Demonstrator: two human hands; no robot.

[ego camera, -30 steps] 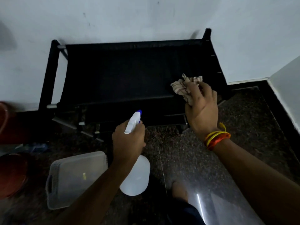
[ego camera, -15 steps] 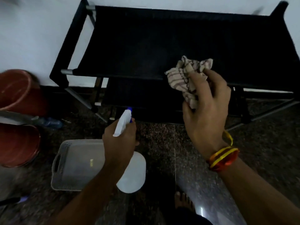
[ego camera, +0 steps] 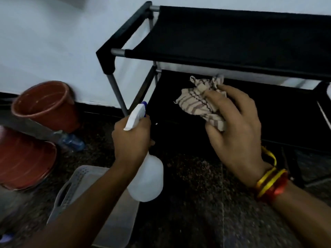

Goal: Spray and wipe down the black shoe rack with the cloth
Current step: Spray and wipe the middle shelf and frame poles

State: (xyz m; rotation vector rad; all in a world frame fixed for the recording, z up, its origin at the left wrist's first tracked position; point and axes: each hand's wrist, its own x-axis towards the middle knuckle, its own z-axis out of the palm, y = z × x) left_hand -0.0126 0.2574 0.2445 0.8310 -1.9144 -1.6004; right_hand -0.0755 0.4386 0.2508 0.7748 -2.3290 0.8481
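- Nearest you, a pale slotted plastic basket (ego camera: 75,183) sits on the dark speckled floor (ego camera: 197,203), partly hidden under your left forearm.
- Your left hand (ego camera: 132,142) is clenched round the neck of the white spray bottle (ego camera: 146,179). The round body hangs below your fist and the white trigger head with its blue nozzle tip points up and away, toward the left end of the rack.
- Your right hand (ego camera: 234,133) grasps the crumpled striped cloth (ego camera: 200,101), bunched under thumb and fingers. Red and yellow bangles (ego camera: 270,183) circle that wrist.
- The cloth is held in front of the lower shelf of the black shoe rack (ego camera: 232,38), just under the front bar of the top shelf. You cannot tell from this view whether it touches the lower fabric.
- The rack stands against the white wall (ego camera: 53,42), its top black fabric shelf stretched between grey metal tubes and black corner joints.
- To the left, two reddish-brown buckets (ego camera: 44,106) lie against the wall, with a blurred bluish plastic bottle (ego camera: 73,142) on the floor beside them.
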